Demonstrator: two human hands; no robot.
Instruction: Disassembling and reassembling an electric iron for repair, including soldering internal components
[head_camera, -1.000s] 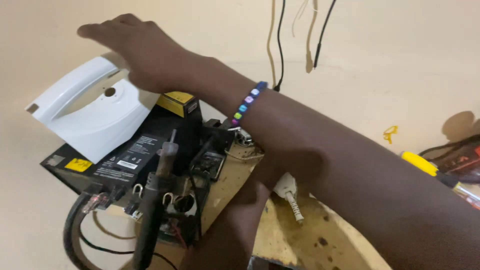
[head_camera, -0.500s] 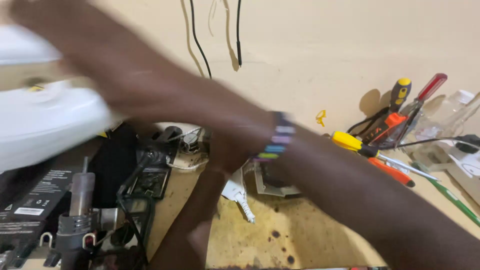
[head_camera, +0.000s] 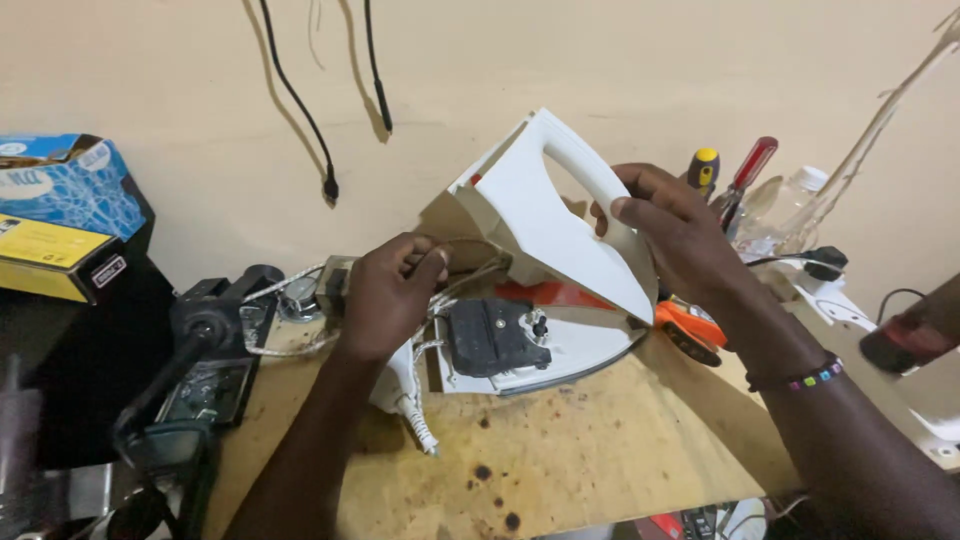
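Head view of a worker at a stained wooden bench (head_camera: 600, 450). The right hand (head_camera: 675, 235), wrist bent and forearm entering from 4 o'clock, wraps its fingers (head_camera: 650, 195) around the handle of a white iron cover (head_camera: 545, 215), holding it tilted up off the iron base (head_camera: 530, 340), which lies flat at the bench centre with a black block on its exposed interior. The left hand (head_camera: 385, 290), forearm rising from 6 o'clock, is curled nearly closed at 9 o'clock of the base, pinching the braided white cord (head_camera: 410, 385) where it joins the iron. A beaded bracelet (head_camera: 800, 378) circles the right wrist. Screwdrivers (head_camera: 740, 175) stand at 2 o'clock; cardboard boxes (head_camera: 60, 215) sit at 9 o'clock; black cables (head_camera: 300, 105) hang on the wall at 12 o'clock.
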